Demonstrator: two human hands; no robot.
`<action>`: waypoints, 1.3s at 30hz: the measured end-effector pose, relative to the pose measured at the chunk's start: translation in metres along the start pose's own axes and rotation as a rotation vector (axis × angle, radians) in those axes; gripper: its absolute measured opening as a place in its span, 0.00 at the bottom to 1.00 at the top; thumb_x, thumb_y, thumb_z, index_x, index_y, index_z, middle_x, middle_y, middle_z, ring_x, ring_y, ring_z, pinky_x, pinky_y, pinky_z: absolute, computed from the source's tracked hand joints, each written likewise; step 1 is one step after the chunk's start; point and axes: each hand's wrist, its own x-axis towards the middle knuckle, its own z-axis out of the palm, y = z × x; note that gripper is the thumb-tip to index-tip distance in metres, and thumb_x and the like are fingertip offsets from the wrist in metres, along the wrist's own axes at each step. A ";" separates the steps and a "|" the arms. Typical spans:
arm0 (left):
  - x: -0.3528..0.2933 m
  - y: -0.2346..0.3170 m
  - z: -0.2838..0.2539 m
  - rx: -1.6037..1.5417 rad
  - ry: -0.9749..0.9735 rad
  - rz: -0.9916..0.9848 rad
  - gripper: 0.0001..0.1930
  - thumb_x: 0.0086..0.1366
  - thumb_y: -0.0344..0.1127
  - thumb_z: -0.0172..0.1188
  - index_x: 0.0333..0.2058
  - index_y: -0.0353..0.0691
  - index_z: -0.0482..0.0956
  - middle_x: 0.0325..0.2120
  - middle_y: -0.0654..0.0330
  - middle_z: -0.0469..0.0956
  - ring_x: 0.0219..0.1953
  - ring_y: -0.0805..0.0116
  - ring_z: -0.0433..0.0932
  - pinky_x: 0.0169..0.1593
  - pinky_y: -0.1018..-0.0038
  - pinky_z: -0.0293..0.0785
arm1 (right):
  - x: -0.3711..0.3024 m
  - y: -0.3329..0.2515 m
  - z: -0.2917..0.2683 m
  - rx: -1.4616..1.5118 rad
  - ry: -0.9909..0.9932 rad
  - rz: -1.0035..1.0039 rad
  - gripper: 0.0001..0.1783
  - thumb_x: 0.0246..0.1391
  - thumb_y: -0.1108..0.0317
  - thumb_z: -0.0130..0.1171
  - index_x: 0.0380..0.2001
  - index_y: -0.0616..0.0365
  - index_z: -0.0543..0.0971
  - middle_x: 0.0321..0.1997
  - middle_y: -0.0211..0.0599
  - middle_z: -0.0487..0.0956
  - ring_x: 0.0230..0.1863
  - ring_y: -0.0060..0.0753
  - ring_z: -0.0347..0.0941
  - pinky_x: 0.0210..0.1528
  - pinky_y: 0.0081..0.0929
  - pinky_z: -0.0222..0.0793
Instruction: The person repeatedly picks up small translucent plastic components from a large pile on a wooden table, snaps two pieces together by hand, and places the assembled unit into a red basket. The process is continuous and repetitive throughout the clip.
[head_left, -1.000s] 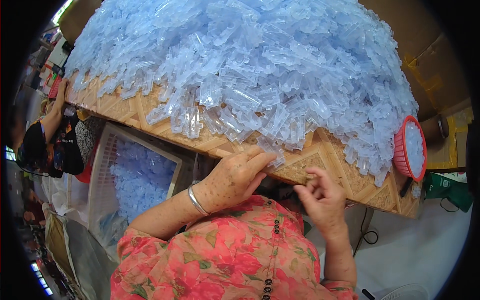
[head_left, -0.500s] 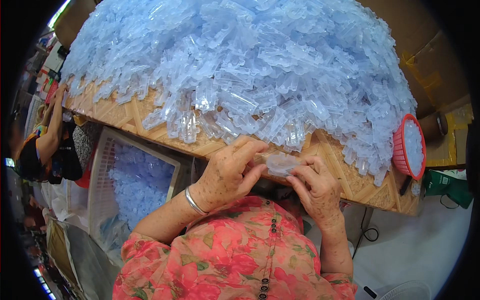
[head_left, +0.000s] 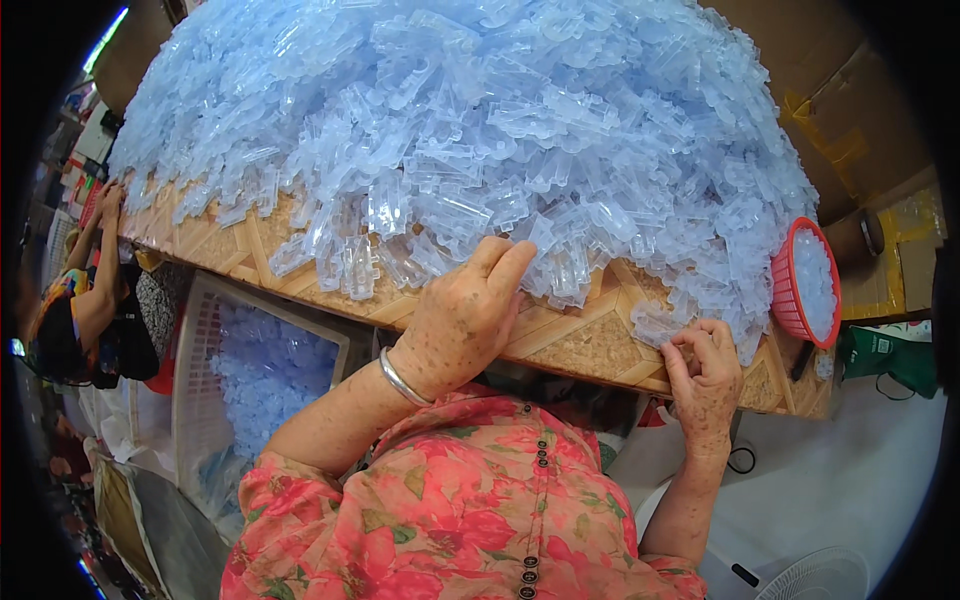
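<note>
My left hand (head_left: 462, 318), a silver bangle on its wrist, reaches over the front edge of a large heap of clear bluish plastic pieces (head_left: 520, 130). Its fingers are bent and close together, with the tips at the loose pieces. Whatever lies between them is hidden. Farther right, my right hand (head_left: 705, 375) pinches one clear plastic piece (head_left: 657, 324) between thumb and fingers. That piece is over the wood-patterned tabletop (head_left: 570, 345), beside the heap's lower right edge.
A red plastic basket (head_left: 790, 285) of similar pieces stands at the table's right end. Below the table's left side is a pale crate (head_left: 195, 375) holding more pieces. Cardboard boxes (head_left: 835, 90) stand at the right. Another person's arm (head_left: 100, 265) reaches to the table at far left.
My hands were close together at the table edge, a clear piece between them. Now my right hand has moved right with a piece, and my left has moved forward to the heap.
</note>
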 end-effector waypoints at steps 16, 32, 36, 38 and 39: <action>-0.008 -0.011 0.010 -0.013 0.251 0.216 0.15 0.54 0.19 0.63 0.42 0.36 0.81 0.37 0.57 0.79 0.32 0.62 0.82 0.29 0.71 0.79 | 0.009 -0.071 0.056 0.657 -0.075 -0.071 0.31 0.50 0.77 0.69 0.59 0.54 0.74 0.39 0.31 0.81 0.17 0.12 0.66 0.22 0.17 0.65; 0.001 -0.017 0.009 -0.308 0.221 0.189 0.17 0.55 0.14 0.55 0.42 0.36 0.82 0.55 0.49 0.76 0.37 0.64 0.82 0.38 0.73 0.79 | 0.011 -0.079 0.074 0.598 0.019 -0.220 0.20 0.48 0.77 0.72 0.45 0.54 0.81 0.35 0.31 0.78 0.22 0.16 0.69 0.22 0.19 0.68; 0.000 -0.020 -0.004 -0.344 0.086 0.146 0.16 0.58 0.16 0.55 0.42 0.38 0.81 0.58 0.49 0.76 0.43 0.62 0.84 0.41 0.74 0.79 | 0.015 -0.084 0.068 0.612 0.052 -0.294 0.21 0.45 0.76 0.74 0.45 0.53 0.82 0.42 0.33 0.77 0.23 0.16 0.70 0.22 0.19 0.69; 0.001 -0.021 -0.005 -0.406 0.060 0.151 0.16 0.60 0.17 0.55 0.44 0.38 0.81 0.58 0.49 0.75 0.46 0.62 0.84 0.44 0.74 0.79 | 0.015 -0.086 0.064 0.638 0.014 -0.363 0.22 0.44 0.76 0.75 0.46 0.53 0.82 0.45 0.34 0.77 0.23 0.18 0.71 0.23 0.19 0.70; 0.002 -0.022 -0.005 -0.446 0.050 0.155 0.16 0.61 0.17 0.54 0.46 0.38 0.80 0.58 0.49 0.75 0.48 0.62 0.83 0.46 0.74 0.79 | 0.015 -0.087 0.063 0.651 -0.006 -0.399 0.23 0.44 0.75 0.75 0.46 0.53 0.82 0.46 0.34 0.76 0.24 0.18 0.71 0.23 0.19 0.70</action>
